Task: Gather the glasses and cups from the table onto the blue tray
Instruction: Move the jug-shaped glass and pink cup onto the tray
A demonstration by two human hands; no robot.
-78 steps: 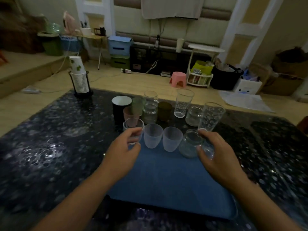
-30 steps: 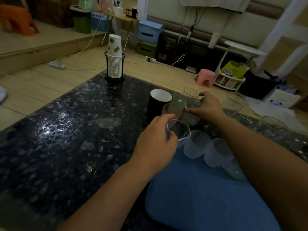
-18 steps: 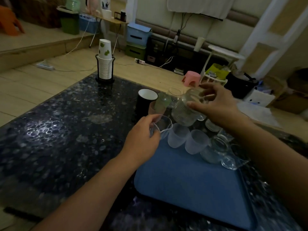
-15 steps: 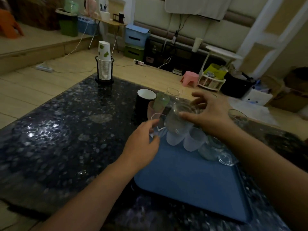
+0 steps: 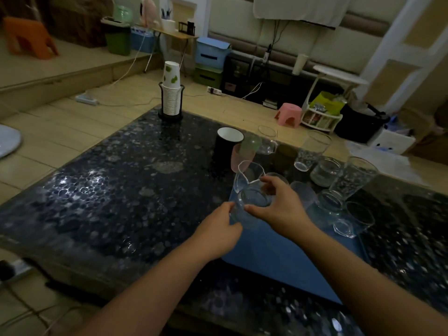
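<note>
Glass jar (image 5: 252,206) sits gripped between right hand (image 5: 282,209) fingers (image 5: 271,184) curled over its rim; left hand (image 5: 218,232) fingers pinch its side, above blue tray (image 5: 291,258).

Dim room; wood floor (image 5: 72,122); pink stool (image 5: 288,115).

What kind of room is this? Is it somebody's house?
Most likely a lived-in room in a home. A low dark pebble-patterned table stands on a wooden floor, with a small pink stool and storage boxes along the wall. A stack of paper cups stands on the table.
</note>
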